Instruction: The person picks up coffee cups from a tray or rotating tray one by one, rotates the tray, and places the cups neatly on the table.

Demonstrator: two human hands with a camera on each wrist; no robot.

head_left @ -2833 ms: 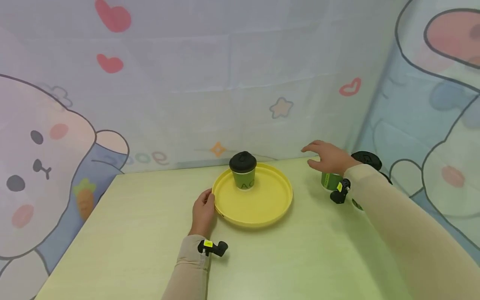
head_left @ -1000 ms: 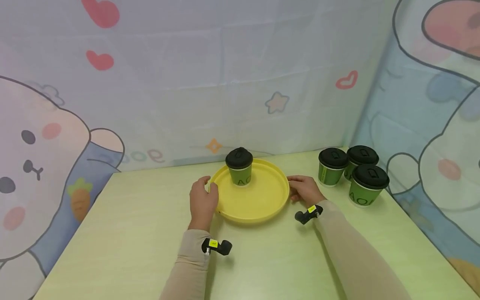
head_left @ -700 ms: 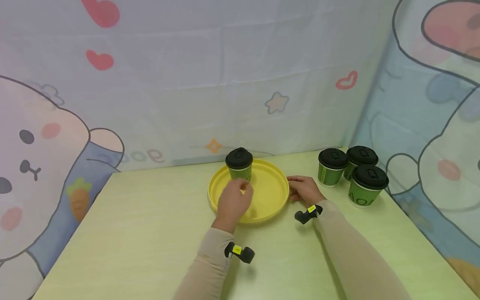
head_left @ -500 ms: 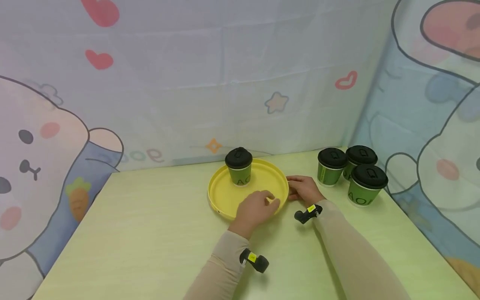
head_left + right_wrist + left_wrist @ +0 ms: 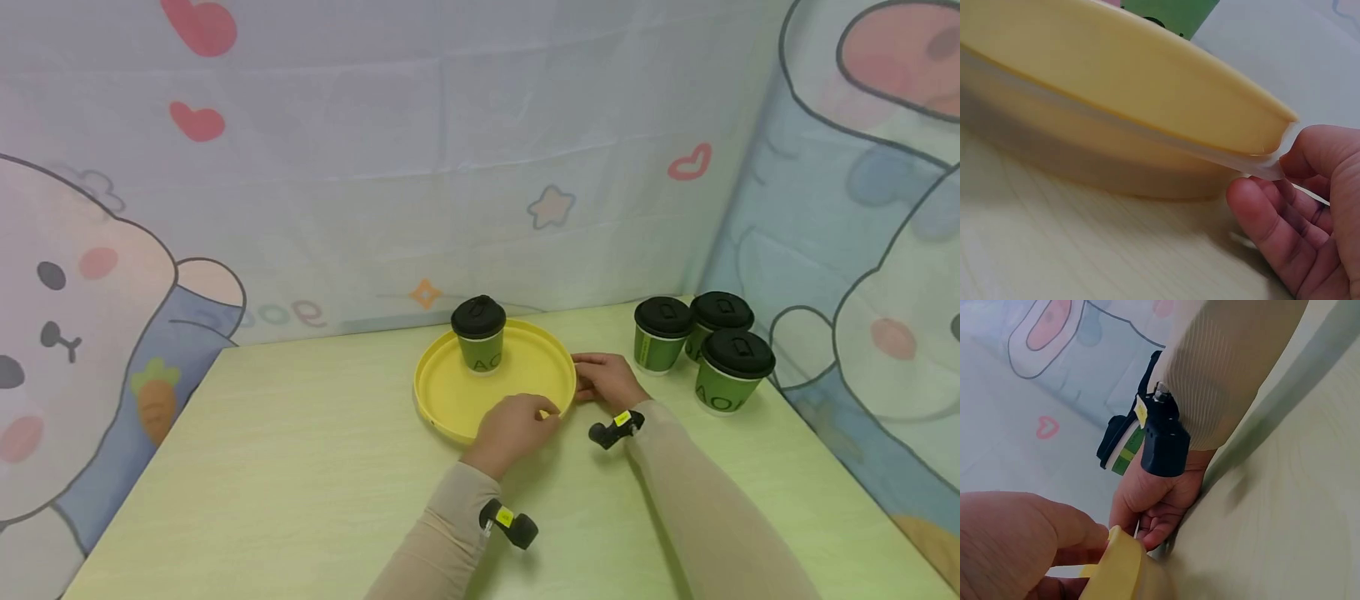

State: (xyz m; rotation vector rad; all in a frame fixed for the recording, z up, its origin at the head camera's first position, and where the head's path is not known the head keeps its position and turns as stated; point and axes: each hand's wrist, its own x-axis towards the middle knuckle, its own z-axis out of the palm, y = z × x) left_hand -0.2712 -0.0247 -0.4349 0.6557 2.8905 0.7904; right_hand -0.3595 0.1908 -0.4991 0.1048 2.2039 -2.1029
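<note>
A round yellow tray (image 5: 450,417) lies on the table, bearing a green paper coffee cup (image 5: 481,333) with a black lid toward its back left. My left hand (image 5: 513,433) reaches across to the tray's front right edge and pinches the rim; in the left wrist view, its thumb is on the near side of the yellow rim (image 5: 1116,565) and a finger lies behind. At the tray's right side, my right hand (image 5: 609,379) has its fingers at the rim. The right wrist view shows the fingertips (image 5: 1300,150) around the rim's whitish end (image 5: 1269,167).
Three more green cups with black lids stand upright at the back right: one cup (image 5: 661,333) beside my right hand, another cup (image 5: 720,317) behind, and a front cup (image 5: 731,371). A printed cloth (image 5: 337,167) hangs along the back of the pale table (image 5: 247,467).
My right hand has come from the cups at right to the tray's right rim. My left hand has swung from the tray's left side, past its front, to the front right rim.
</note>
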